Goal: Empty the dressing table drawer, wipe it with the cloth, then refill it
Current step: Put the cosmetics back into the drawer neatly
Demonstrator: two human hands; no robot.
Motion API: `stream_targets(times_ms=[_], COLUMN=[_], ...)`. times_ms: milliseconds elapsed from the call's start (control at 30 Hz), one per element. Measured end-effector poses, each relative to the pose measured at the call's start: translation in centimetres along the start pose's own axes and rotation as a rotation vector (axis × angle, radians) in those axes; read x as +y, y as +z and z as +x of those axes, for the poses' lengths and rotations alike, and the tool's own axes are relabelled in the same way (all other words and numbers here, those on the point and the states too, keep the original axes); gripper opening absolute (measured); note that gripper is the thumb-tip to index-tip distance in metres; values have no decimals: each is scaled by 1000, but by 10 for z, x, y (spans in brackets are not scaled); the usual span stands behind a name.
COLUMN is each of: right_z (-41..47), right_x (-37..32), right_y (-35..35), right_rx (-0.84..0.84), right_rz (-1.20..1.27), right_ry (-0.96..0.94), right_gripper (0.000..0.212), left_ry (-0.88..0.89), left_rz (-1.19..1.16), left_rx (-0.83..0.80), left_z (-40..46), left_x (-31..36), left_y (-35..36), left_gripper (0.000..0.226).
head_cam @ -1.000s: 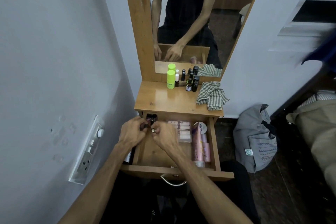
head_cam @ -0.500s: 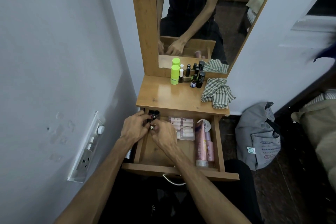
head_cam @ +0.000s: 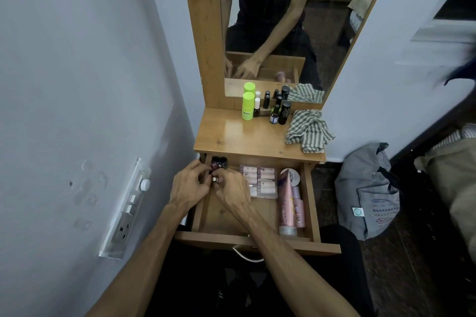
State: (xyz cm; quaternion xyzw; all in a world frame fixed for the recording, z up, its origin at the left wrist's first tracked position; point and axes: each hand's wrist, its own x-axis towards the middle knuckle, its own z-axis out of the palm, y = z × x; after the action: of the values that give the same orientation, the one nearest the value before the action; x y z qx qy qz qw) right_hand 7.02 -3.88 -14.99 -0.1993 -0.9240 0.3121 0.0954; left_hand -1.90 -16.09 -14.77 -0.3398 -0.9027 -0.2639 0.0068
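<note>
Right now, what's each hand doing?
Left hand: fingers curled round small dark bottles.
Right hand: pinching a small bottle.

Your left hand (head_cam: 189, 186) and right hand (head_cam: 231, 189) crowd together at the drawer's (head_cam: 247, 239) upper-left corner — what the fingers grip there is mostly covered, just small dark bottles (head_cam: 219, 162) too tiny to read. The right hand hides part of the sachet pack (head_cam: 261, 180). At the right edge, a dark shape (head_cam: 461, 72) is blurred and cut off.
</note>
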Motion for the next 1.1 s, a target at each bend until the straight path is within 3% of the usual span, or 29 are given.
stream_targets(times_ms=[433, 600, 767, 933, 1100], right_z=[-2, -5, -6, 7, 32], right_x=[4, 11, 21, 32, 42], right_y=[3, -3, -25, -68, -115], right_rx=[-2, 30, 207, 385, 524], right_rz=[75, 116, 132, 206, 195], right_ry=[-18, -42, -31, 37, 41], right_gripper=[46, 38, 18, 12, 13], left_ry=[14, 10, 40, 99, 208], left_rz=[15, 24, -5, -63, -105], left_rx=[-74, -38, 70, 158, 178], left_z=[-7, -7, 1, 29, 71], left_x=[5, 8, 22, 59, 107], left_y=[-2, -1, -3, -8, -8], left_gripper=[33, 31, 19, 9, 15])
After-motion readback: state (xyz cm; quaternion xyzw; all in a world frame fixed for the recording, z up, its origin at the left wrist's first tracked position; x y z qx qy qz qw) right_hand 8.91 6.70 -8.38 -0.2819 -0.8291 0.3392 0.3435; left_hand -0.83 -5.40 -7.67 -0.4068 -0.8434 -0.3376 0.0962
